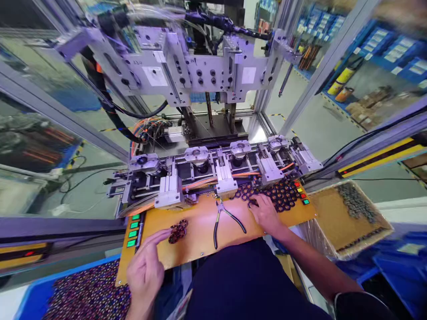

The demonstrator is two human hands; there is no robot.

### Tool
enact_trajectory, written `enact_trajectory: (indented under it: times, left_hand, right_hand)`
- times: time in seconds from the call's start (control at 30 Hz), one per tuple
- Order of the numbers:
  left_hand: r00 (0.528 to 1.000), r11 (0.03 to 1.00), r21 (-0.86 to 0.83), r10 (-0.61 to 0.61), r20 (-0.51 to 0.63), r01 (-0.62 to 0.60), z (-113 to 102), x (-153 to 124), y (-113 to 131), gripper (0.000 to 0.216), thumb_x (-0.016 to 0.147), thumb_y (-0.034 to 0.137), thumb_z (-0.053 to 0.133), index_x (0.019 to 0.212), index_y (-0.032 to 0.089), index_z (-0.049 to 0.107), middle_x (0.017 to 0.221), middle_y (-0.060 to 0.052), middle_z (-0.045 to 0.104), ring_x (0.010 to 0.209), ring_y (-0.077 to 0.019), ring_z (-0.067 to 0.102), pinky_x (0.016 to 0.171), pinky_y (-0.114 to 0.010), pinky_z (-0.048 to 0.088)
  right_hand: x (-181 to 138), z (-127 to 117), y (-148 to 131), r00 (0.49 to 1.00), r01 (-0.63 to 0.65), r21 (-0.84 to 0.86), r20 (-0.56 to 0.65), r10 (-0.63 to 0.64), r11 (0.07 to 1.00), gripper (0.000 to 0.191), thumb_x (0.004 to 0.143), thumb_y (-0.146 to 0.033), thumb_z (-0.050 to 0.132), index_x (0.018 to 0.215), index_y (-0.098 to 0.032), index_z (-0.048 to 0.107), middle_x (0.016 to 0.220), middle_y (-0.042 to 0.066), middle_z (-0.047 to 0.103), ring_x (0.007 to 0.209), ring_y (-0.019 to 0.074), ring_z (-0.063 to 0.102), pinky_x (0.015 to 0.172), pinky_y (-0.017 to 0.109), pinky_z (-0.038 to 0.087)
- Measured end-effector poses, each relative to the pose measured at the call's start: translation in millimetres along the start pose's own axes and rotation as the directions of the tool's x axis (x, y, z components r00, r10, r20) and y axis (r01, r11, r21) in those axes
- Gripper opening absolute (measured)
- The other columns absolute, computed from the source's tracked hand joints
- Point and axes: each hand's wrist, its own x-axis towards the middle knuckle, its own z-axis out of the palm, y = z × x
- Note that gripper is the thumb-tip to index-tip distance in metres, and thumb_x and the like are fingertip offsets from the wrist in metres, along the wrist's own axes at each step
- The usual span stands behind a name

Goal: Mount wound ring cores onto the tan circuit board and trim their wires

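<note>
On the orange work board (200, 222), my left hand (147, 264) has its index finger stretched out to a small pile of dark ring-shaped parts (178, 231). Its other fingers are partly curled, and I see nothing held in them. My right hand (267, 215) is palm down at the edge of a larger group of dark rings (282, 195). Its fingertips close on one dark ring (253, 202), partly hidden by the fingers. Between the hands lie pliers (220, 208) with dark handles spread, jaws pointing away from me.
Behind the board runs a row of metal clamping fixtures (196, 155), under a large machine head (207, 75). Green buttons (133, 234) sit at the left, coloured buttons (302, 193) at the right. A blue bin of small parts (90, 289) and a cardboard box (333, 209) flank the board.
</note>
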Motion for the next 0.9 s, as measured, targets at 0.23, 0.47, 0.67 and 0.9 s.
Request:
enact_trajectory:
  times: [0.23, 0.47, 0.67, 0.9]
  left_hand:
    - [0.928, 0.911, -0.366, -0.042, 0.371, 0.188, 27.7, 31.0, 49.5, 0.034, 0.085, 0.022, 0.068, 0.118, 0.016, 0.062, 0.102, -0.003, 0.069, 0.092, -0.0064, 0.065, 0.086, -0.012, 0.050]
    - [0.954, 0.840, -0.498, -0.075, 0.289, 0.217, 32.0, 34.8, 84.9, 0.025, 0.086, 0.016, 0.066, 0.111, 0.016, 0.067, 0.107, -0.002, 0.069, 0.096, -0.0058, 0.066, 0.088, -0.011, 0.050]
    - [0.995, 0.965, -0.254, 0.074, 0.060, -0.056, 22.9, 25.8, 71.3, 0.040, 0.082, 0.015, 0.071, 0.119, 0.025, 0.060, 0.108, 0.003, 0.065, 0.100, -0.0033, 0.061, 0.095, -0.012, 0.046]
    - [0.965, 0.988, -0.031, -0.155, -0.211, 0.152, 32.7, -15.2, -1.7, 0.037, 0.089, 0.025, 0.066, 0.124, 0.023, 0.058, 0.111, -0.001, 0.065, 0.095, -0.0086, 0.062, 0.091, -0.020, 0.050]
  right_hand:
    - [31.3, -34.3, -76.0, 0.987, 0.080, 0.553, -0.159, 0.011, 0.830, 0.021, 0.088, -0.004, 0.059, 0.104, -0.017, 0.063, 0.114, 0.008, 0.053, 0.109, 0.0143, 0.053, 0.090, 0.029, 0.051]
    - [60.0, -43.0, -120.3, 0.991, 0.113, 0.796, -0.130, -0.015, 0.595, 0.022, 0.089, -0.007, 0.060, 0.108, -0.018, 0.061, 0.119, 0.008, 0.053, 0.113, 0.0145, 0.054, 0.096, 0.030, 0.049]
    - [79.6, -44.9, -124.3, 0.997, 0.021, 0.840, 0.023, -0.073, 0.542, 0.008, 0.091, -0.011, 0.058, 0.097, -0.014, 0.063, 0.111, 0.008, 0.057, 0.108, 0.0118, 0.058, 0.094, 0.027, 0.049]
    - [191.1, -53.7, -74.8, 0.927, 0.327, 0.625, -0.067, -0.369, 0.708, 0.012, 0.090, -0.014, 0.061, 0.089, -0.006, 0.070, 0.102, 0.010, 0.064, 0.095, 0.0128, 0.061, 0.087, 0.026, 0.050]
